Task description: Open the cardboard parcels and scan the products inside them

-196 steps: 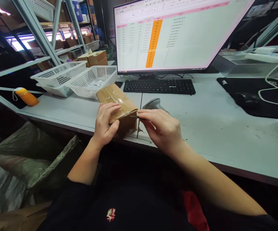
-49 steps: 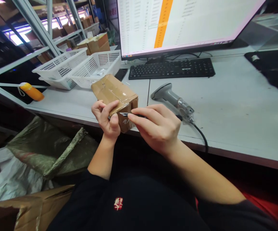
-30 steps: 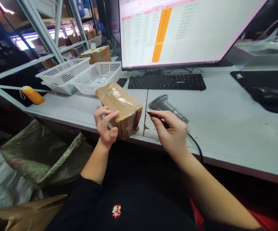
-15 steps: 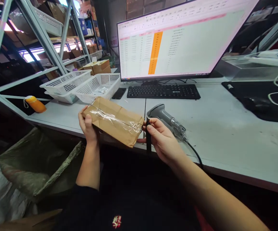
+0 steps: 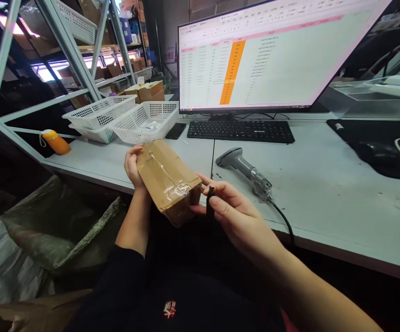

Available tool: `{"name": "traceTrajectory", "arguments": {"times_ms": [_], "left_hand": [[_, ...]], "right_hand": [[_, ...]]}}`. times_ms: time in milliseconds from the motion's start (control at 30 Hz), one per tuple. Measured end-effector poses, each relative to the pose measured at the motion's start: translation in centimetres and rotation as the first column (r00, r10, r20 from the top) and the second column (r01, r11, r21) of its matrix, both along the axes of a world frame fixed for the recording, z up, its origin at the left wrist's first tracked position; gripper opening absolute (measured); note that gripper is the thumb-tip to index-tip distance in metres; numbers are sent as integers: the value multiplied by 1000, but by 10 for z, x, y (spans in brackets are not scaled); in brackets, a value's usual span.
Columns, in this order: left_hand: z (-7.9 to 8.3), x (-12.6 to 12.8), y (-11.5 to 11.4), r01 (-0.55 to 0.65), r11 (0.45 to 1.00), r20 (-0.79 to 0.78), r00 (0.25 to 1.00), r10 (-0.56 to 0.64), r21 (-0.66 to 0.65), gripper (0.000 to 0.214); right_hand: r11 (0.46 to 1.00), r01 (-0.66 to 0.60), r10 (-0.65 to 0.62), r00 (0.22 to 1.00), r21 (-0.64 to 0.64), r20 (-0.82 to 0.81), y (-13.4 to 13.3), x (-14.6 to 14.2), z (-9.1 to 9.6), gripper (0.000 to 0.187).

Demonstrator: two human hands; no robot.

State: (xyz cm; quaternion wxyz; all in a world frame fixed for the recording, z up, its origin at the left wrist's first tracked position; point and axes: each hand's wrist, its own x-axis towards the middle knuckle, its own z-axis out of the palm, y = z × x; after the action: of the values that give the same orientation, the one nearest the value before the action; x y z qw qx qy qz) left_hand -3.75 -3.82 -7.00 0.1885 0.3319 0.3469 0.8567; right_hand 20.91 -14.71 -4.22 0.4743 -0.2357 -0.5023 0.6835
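Observation:
A brown cardboard box (image 5: 167, 173), wrapped in shiny clear tape, is held tilted in front of the table's edge. My left hand (image 5: 134, 167) grips its left end, with the fingers partly hidden behind it. At the box's near right end, my right hand (image 5: 232, 205) is closed on a slim black utility knife (image 5: 210, 200), pinched between thumb and fingers. Other fingers of this hand touch the end of the box. Whether a blade is out cannot be seen. Just beyond my right hand, a grey barcode scanner (image 5: 238, 163) lies on the table.
A keyboard (image 5: 239, 131) sits below a large monitor (image 5: 265, 69). White plastic baskets (image 5: 146, 122) and a dark phone (image 5: 176, 131) are at the back left, an orange bottle (image 5: 57, 142) farther left. The scanner's cable (image 5: 285, 219) hangs over the table's front edge. A green sack (image 5: 58, 230) stands below.
The box has turned, so its taped right end now points toward me and its end face shows. My right hand has moved slightly down, with the knife against that end.

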Motion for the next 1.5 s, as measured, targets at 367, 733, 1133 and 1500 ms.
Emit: {"name": "traceTrajectory", "arguments": {"times_ms": [367,733,1133,1500], "left_hand": [[-49,6,-97,-238,940,-692,636,342,245,34],[3,-32,-70,66,997,-948,319,7,29,58],[5,-5,-96,-16,990,-973,184,141,141,32],[1,1,-103,-28,991,-965,227,133,130,29]], "right_hand": [[856,361,-417,905,369,82,91,15,17,33],[829,382,-468,874,408,132,110,23,4,38],[17,-258,-864,483,966,144,27,-6,31,25],[-192,-382,-895,446,904,-2,28,-26,29,23]]}}
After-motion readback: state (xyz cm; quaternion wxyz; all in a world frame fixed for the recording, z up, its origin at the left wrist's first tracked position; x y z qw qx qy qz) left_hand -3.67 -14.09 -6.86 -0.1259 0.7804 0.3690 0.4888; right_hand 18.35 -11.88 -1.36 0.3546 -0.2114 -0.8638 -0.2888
